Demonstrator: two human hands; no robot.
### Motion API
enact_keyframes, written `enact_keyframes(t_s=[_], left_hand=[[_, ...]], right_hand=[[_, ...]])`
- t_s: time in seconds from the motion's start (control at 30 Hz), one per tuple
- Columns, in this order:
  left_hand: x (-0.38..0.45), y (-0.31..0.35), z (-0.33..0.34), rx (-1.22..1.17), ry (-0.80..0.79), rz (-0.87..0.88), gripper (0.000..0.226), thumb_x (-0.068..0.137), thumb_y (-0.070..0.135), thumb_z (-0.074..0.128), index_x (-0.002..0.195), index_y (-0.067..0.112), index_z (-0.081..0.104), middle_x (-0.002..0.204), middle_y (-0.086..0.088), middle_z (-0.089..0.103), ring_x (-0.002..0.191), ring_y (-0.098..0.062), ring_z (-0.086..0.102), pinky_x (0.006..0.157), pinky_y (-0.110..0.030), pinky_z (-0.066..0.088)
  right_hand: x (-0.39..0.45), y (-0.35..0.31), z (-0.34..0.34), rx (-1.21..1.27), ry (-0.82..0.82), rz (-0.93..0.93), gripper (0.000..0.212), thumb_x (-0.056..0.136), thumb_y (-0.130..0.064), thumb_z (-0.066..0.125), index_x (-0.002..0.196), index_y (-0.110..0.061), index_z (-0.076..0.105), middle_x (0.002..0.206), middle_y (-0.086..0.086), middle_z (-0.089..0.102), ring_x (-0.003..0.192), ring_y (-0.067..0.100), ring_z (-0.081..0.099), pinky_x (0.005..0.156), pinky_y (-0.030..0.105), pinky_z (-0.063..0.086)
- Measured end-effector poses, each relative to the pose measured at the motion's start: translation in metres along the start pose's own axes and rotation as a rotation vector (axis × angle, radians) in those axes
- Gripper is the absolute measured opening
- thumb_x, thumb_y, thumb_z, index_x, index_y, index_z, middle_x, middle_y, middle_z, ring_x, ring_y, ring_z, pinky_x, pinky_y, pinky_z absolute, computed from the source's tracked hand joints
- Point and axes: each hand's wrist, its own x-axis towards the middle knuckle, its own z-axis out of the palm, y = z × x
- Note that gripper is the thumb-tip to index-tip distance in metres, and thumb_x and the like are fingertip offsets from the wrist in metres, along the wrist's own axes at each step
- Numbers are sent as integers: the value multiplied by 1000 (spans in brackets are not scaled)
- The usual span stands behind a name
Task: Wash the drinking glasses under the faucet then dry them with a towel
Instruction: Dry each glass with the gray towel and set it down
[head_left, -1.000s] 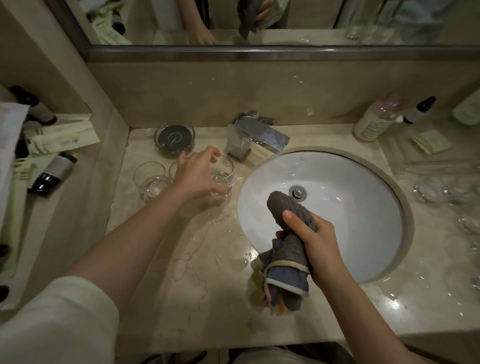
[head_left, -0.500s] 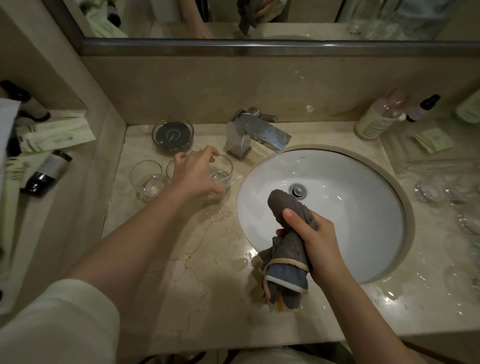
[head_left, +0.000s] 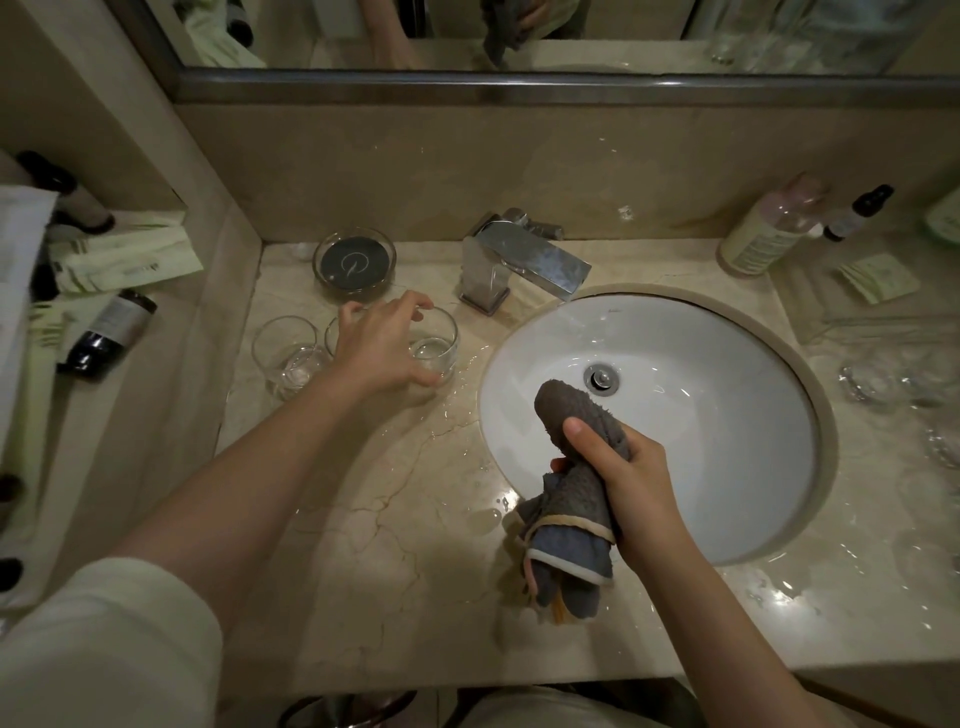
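Note:
My left hand (head_left: 382, 345) reaches over the counter left of the sink and curls round a clear drinking glass (head_left: 439, 343) standing upright, thumb on its near side, fingers over its rim. A second glass (head_left: 285, 353) stands to the left, and a third is mostly hidden behind my hand. My right hand (head_left: 631, 480) hovers over the near left rim of the white basin (head_left: 727, 415), gripping a bunched grey towel (head_left: 571, 530) whose ends hang down. The chrome faucet (head_left: 524, 262) stands behind the basin; no water runs from it.
A glass dish with a dark disc (head_left: 355, 265) sits at the back left. Bottles (head_left: 769, 228) stand at the back right. More clear glassware (head_left: 893, 384) lies on the wet counter to the right. A side shelf (head_left: 111, 291) holds packets and a dark bottle.
My left hand has stayed around the glass, barely shifting. My right hand with the towel has not moved; only the camera view drifted slightly.

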Motion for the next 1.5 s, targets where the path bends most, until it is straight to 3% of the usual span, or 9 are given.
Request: enact_keyframes(t_s=[0.23,0.4,0.57,0.87,1.0,1.1,1.27,1.37,1.5], left_hand=[[-4,3,-6,68,-90,0,95,63,59,79,143,31,36,143,1,48,138,-21,37,117,-54,3],[-19,21,-23,-101,25,125,84,66,69,46,133,20,57,134,-6,57,127,-25,46,106,-40,31],[-47,72,-19,-264,50,180,71,68,65,49,125,24,64,121,1,64,113,-20,56,96,-38,45],[-57,192,36,-355,-35,244,66,66,65,52,119,29,65,110,8,66,106,-13,60,93,-39,49],[-52,257,64,-373,-113,271,52,72,55,64,118,31,65,107,10,66,102,-11,61,92,-37,49],[-47,307,87,-399,-179,321,43,79,43,74,119,30,65,109,8,66,100,-8,58,94,-37,48],[-38,380,122,-387,-262,361,40,82,40,73,121,34,63,113,10,65,109,-6,57,93,-33,47],[-31,411,136,-376,-292,369,46,78,48,71,121,35,62,110,12,64,109,-9,57,93,-37,48],[-14,441,147,-315,-239,326,43,84,37,72,126,30,61,107,8,63,107,-14,58,90,-36,47]], right_hand=[[-2,3,-5,16,16,-14,14,85,-19,71,78,-8,67,71,9,66,66,26,66,65,43,55],[-1,-3,-23,-4,51,-46,14,85,-22,72,77,-11,69,75,9,69,67,26,68,73,50,56],[-3,-20,-59,-9,104,-110,17,86,-22,71,79,-7,66,76,13,67,66,27,69,71,48,56],[-18,-43,-174,79,250,-172,8,87,-19,69,81,-15,70,75,5,71,66,27,70,74,53,56],[-24,-49,-238,149,351,-174,5,88,-20,68,86,-15,70,74,3,72,63,24,69,77,54,55],[-29,-52,-284,203,423,-177,6,89,-19,67,90,-14,69,73,2,72,63,22,69,74,49,57],[-36,-57,-350,277,508,-182,6,90,-17,66,88,-11,66,74,8,68,59,20,68,55,35,57],[-40,-59,-382,302,535,-195,7,90,-18,65,89,-11,67,74,8,68,60,20,68,57,36,57],[-39,-58,-412,328,545,-204,8,90,-17,65,87,-10,68,75,10,68,66,25,66,65,40,55]])
